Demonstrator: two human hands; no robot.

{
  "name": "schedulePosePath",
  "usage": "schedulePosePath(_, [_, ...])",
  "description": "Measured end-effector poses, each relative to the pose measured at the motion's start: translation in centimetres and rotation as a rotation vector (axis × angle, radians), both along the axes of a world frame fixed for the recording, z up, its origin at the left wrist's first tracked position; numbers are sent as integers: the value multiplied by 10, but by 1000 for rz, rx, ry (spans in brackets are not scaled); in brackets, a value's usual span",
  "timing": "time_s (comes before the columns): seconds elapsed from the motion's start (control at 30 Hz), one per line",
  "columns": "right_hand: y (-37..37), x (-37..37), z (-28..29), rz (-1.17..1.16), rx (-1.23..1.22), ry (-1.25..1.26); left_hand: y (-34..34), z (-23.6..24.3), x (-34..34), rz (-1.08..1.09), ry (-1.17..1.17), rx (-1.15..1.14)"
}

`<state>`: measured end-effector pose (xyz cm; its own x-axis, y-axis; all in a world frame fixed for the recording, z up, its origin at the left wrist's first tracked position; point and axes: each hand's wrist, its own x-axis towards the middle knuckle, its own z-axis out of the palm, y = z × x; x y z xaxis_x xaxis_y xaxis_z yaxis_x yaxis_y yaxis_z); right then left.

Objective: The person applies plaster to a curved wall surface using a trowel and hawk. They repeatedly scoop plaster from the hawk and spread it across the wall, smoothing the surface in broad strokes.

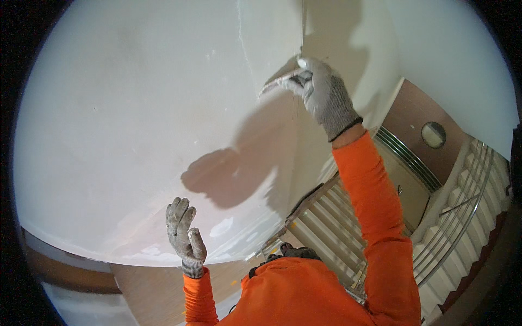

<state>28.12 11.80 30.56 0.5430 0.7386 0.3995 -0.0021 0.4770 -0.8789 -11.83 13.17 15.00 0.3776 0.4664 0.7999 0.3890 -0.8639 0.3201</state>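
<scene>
My right hand (318, 92), in a grey glove whitened at palm and fingertips, grips a thin putty knife (277, 86) smeared with pale material. It is raised to the white wall (125, 98), the blade at or near the surface beside a vertical corner; whether it touches is hard to tell. My left hand (185, 228), also gloved and marked with white, is lifted lower on the left, fingers extended and holding nothing, near the wall's lower part, where pale patches show. My arms cast shadows on the wall.
Below me a stairway (334, 223) descends beside the wall. On the right are curved steel railings (457, 217) with more steps, a door (408, 185), and a brown panel (408, 108) with a round opening. A wooden floor (147, 288) lies at lower left.
</scene>
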Motion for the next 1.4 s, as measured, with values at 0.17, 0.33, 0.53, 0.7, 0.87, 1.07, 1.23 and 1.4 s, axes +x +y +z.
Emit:
schedulePosePath(0.17, [-3,26,52,-504,24,-1155,-1,2,8,-26,-52,44])
schedulePosePath(0.33, [-39,2,169,-164,-1,-497,-4,27,29,-121,-132,122])
schedulePosePath(0.53, [-81,39,222,-117,420,-838,-11,60,64,-246,-154,209])
schedulePosePath(0.7, [-66,-17,-3,-842,297,-1023,-14,48,21,-110,-138,152])
schedulePosePath(0.87, [-67,-60,-137,-154,5,331,-12,32,23,-119,-151,62])
schedulePosePath(1.07, [-22,-92,-104,-84,-211,461,-13,26,21,-109,-153,41])
schedulePosePath(1.23, [-5,-89,-7,66,20,147,-13,17,20,-103,-188,11])
schedulePosePath(1.4, [-12,-59,130,-591,144,-1355,-15,31,29,-150,-223,61])
